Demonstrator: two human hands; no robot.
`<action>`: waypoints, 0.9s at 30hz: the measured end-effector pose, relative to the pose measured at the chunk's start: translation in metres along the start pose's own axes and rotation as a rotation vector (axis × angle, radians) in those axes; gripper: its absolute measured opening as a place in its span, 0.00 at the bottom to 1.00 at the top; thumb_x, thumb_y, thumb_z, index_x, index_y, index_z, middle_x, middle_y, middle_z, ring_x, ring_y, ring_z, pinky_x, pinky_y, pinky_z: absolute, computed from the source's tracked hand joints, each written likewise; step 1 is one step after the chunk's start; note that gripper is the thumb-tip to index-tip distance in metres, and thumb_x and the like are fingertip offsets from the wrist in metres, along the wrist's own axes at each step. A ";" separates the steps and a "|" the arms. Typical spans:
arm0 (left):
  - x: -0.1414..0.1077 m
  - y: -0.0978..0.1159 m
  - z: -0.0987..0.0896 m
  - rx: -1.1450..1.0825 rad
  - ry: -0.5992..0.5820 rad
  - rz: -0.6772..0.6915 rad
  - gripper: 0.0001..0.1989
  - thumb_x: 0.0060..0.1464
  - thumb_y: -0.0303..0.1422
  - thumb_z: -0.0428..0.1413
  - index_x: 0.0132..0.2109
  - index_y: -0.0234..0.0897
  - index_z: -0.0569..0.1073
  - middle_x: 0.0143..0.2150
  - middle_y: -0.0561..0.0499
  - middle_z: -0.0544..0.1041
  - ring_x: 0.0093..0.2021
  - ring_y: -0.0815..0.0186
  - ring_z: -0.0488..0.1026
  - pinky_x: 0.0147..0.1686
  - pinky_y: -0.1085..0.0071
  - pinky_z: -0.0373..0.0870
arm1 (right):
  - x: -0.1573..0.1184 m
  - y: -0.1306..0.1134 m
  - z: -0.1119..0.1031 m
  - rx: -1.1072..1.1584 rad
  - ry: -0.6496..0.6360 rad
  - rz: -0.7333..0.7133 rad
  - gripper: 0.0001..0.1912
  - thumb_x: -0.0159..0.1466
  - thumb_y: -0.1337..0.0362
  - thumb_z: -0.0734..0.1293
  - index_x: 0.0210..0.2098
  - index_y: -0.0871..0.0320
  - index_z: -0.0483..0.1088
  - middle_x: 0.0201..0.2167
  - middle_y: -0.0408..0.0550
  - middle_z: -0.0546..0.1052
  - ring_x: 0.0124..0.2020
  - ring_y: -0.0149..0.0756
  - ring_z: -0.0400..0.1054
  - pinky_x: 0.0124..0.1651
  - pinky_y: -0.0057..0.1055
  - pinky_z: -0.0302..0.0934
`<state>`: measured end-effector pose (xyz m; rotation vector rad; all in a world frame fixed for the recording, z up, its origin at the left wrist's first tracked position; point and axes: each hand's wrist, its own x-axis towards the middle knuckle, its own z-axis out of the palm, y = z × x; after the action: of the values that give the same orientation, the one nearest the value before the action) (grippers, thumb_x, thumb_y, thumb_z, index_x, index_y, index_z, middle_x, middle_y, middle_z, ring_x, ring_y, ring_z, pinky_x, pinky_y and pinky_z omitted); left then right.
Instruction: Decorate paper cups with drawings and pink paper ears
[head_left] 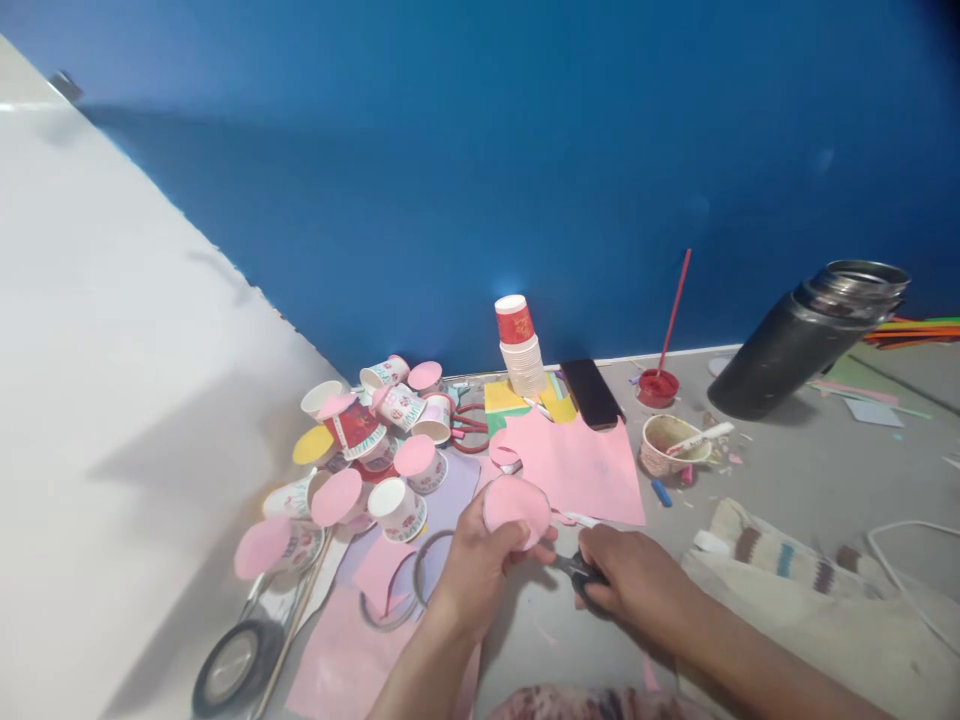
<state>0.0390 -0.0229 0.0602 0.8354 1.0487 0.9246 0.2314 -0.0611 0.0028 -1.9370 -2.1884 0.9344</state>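
Note:
My left hand (480,560) grips a round pink paper disc (516,505), with the thumb lying across its lower face. Whether a cup sits beneath the disc is hidden. In my right hand (630,575) are black-handled scissors (583,572), their blades pointing left toward the disc's lower right edge. A thin pink paper strip (562,518) sticks out beside the disc. Just behind lies a pink paper sheet (585,465) with curved cuts along its edge. Left of my left hand, a cut pink scrap (384,572) rests by grey tape rings (429,568).
Several paper cups (397,508), many topped with coloured discs, crowd the left. A cup stack (521,350) and a phone (591,392) are by the blue wall. To the right stand a cup with a brush (664,450), a red pot (658,390) and a dark flask (795,345).

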 end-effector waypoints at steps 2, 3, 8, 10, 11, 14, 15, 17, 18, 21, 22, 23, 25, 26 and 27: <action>0.009 0.001 0.000 0.036 -0.034 0.000 0.17 0.44 0.31 0.66 0.44 0.34 0.76 0.32 0.47 0.82 0.26 0.64 0.78 0.25 0.72 0.74 | 0.003 0.003 0.000 0.036 -0.035 0.012 0.06 0.58 0.68 0.70 0.35 0.55 0.71 0.33 0.46 0.79 0.35 0.41 0.72 0.34 0.32 0.46; 0.013 0.002 0.000 0.053 -0.043 0.013 0.20 0.44 0.31 0.66 0.46 0.34 0.75 0.31 0.48 0.82 0.25 0.65 0.77 0.23 0.73 0.73 | 0.004 0.004 0.000 0.038 -0.045 0.013 0.05 0.57 0.68 0.70 0.34 0.55 0.70 0.31 0.46 0.78 0.35 0.41 0.72 0.34 0.32 0.45; 0.029 0.003 0.004 0.139 0.021 0.087 0.23 0.45 0.32 0.66 0.49 0.37 0.69 0.28 0.55 0.79 0.19 0.72 0.68 0.17 0.78 0.64 | 0.004 0.012 -0.011 0.282 -0.097 0.003 0.06 0.58 0.65 0.69 0.36 0.55 0.74 0.28 0.44 0.79 0.31 0.38 0.70 0.34 0.32 0.52; 0.030 0.000 0.006 0.157 0.039 0.087 0.21 0.44 0.32 0.65 0.47 0.38 0.70 0.29 0.55 0.79 0.20 0.72 0.67 0.18 0.78 0.64 | 0.002 0.013 -0.018 0.494 0.042 -0.005 0.11 0.63 0.57 0.68 0.42 0.55 0.76 0.31 0.45 0.81 0.31 0.39 0.71 0.36 0.32 0.58; 0.030 -0.003 0.007 0.171 0.038 0.079 0.21 0.44 0.32 0.65 0.46 0.38 0.70 0.29 0.55 0.79 0.22 0.72 0.68 0.19 0.78 0.65 | 0.001 0.013 -0.021 0.583 0.141 -0.004 0.15 0.65 0.53 0.68 0.45 0.55 0.76 0.33 0.47 0.81 0.32 0.39 0.71 0.37 0.33 0.61; 0.027 -0.009 0.010 0.233 0.017 0.073 0.17 0.43 0.32 0.66 0.42 0.38 0.72 0.29 0.54 0.78 0.25 0.71 0.69 0.23 0.78 0.65 | 0.001 0.011 -0.026 0.781 0.326 -0.040 0.21 0.66 0.46 0.68 0.46 0.57 0.76 0.34 0.48 0.80 0.32 0.40 0.71 0.35 0.33 0.64; 0.027 -0.010 0.010 0.259 0.006 0.082 0.15 0.44 0.32 0.66 0.39 0.37 0.72 0.28 0.55 0.77 0.26 0.71 0.69 0.24 0.78 0.64 | 0.001 0.010 -0.027 0.814 0.363 -0.046 0.21 0.66 0.46 0.68 0.45 0.57 0.77 0.32 0.48 0.80 0.31 0.39 0.71 0.34 0.32 0.64; 0.028 -0.013 0.010 0.316 -0.027 0.101 0.10 0.45 0.34 0.66 0.34 0.37 0.73 0.26 0.55 0.74 0.26 0.71 0.68 0.25 0.77 0.63 | 0.002 0.010 -0.027 0.813 0.434 -0.040 0.17 0.66 0.49 0.69 0.39 0.57 0.77 0.29 0.46 0.78 0.28 0.36 0.69 0.32 0.31 0.62; 0.029 -0.014 0.009 0.344 -0.047 0.109 0.09 0.46 0.35 0.65 0.32 0.36 0.74 0.25 0.55 0.74 0.25 0.71 0.67 0.25 0.76 0.63 | 0.003 0.010 -0.027 0.791 0.463 -0.039 0.16 0.67 0.50 0.68 0.36 0.56 0.77 0.26 0.45 0.77 0.27 0.35 0.68 0.31 0.31 0.61; 0.032 -0.017 0.005 0.408 -0.083 0.133 0.09 0.48 0.37 0.65 0.31 0.35 0.78 0.25 0.54 0.74 0.25 0.70 0.66 0.27 0.74 0.63 | 0.004 0.012 -0.027 0.731 0.497 -0.056 0.16 0.68 0.51 0.67 0.31 0.56 0.75 0.22 0.42 0.73 0.23 0.33 0.65 0.28 0.30 0.58; 0.033 -0.018 0.004 0.421 -0.084 0.145 0.09 0.49 0.37 0.65 0.31 0.35 0.79 0.25 0.54 0.74 0.26 0.70 0.66 0.27 0.73 0.62 | 0.004 0.013 -0.027 0.719 0.500 -0.060 0.16 0.68 0.52 0.67 0.31 0.56 0.75 0.21 0.41 0.72 0.23 0.33 0.65 0.28 0.30 0.58; 0.034 -0.020 0.003 0.428 -0.081 0.156 0.09 0.49 0.37 0.65 0.31 0.35 0.79 0.25 0.54 0.74 0.26 0.70 0.66 0.27 0.73 0.62 | 0.004 0.013 -0.027 0.710 0.502 -0.064 0.16 0.69 0.52 0.66 0.31 0.56 0.75 0.21 0.41 0.72 0.23 0.33 0.65 0.27 0.30 0.57; 0.035 -0.022 0.001 0.418 -0.072 0.168 0.10 0.47 0.37 0.67 0.33 0.35 0.79 0.25 0.55 0.73 0.26 0.71 0.64 0.27 0.73 0.61 | 0.004 0.014 -0.026 0.694 0.505 -0.073 0.16 0.69 0.53 0.66 0.30 0.56 0.74 0.20 0.40 0.71 0.22 0.32 0.64 0.26 0.30 0.57; 0.035 -0.022 0.001 0.403 -0.065 0.165 0.11 0.46 0.37 0.68 0.34 0.35 0.78 0.25 0.56 0.72 0.25 0.71 0.64 0.27 0.74 0.60 | 0.004 0.014 -0.026 0.688 0.506 -0.077 0.16 0.69 0.54 0.66 0.30 0.56 0.74 0.20 0.40 0.71 0.22 0.32 0.64 0.26 0.29 0.56; 0.035 -0.023 0.001 0.389 -0.060 0.160 0.12 0.46 0.37 0.69 0.35 0.36 0.77 0.25 0.57 0.72 0.25 0.71 0.63 0.26 0.74 0.60 | 0.004 0.013 -0.026 0.683 0.506 -0.083 0.15 0.69 0.54 0.66 0.29 0.56 0.74 0.20 0.40 0.71 0.21 0.31 0.64 0.26 0.29 0.56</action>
<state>0.0528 0.0007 0.0283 1.2781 1.1394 0.8337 0.2536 -0.0475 0.0160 -1.5171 -1.4080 0.8903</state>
